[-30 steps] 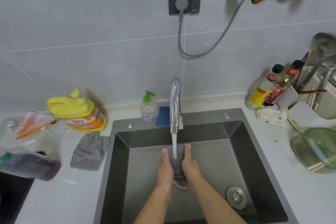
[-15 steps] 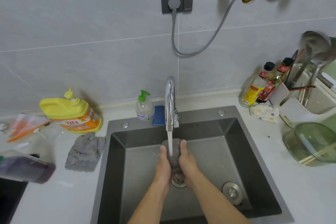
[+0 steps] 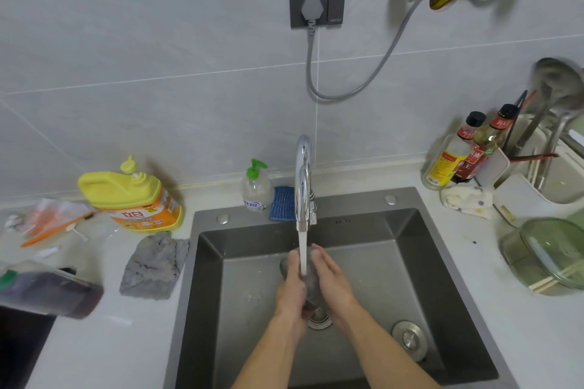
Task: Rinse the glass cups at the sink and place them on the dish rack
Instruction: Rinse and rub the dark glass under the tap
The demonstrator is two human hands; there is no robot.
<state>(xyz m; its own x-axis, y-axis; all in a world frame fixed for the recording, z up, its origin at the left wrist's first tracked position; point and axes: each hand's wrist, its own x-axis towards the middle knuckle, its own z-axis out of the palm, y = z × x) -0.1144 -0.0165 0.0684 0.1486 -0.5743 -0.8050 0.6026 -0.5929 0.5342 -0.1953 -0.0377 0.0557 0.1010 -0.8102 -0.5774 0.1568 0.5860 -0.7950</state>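
- The glass cup (image 3: 311, 283), clear and smoky-looking when wet, is low in the middle of the sink (image 3: 410, 262), right under the thin white stream from the curved chrome faucet (image 3: 303, 180).
- The left hand (image 3: 292, 289) and right hand (image 3: 333, 281) press the cup between their palms. The fingers of both are nearly straight and point away from the person; none visibly curls round the glass.
- One cup shows, just above the round drain (image 3: 319, 320).
- A loose steel plug (image 3: 409, 336) lies to the right of the drain on the basin floor.
- The basin is dark brushed metal with steep, sharp-cornered walls and bare floor on both sides of the hands.
- Behind the rim are one pump bottle (image 3: 256, 189) and one blue sponge (image 3: 281, 204).
- On the left counter are a yellow jug (image 3: 132, 196) and a crumpled grey cloth (image 3: 155, 265).
- On the right are two sauce bottles (image 3: 452, 158), a white utensil holder (image 3: 518, 196) and a green glass bowl (image 3: 543, 256).
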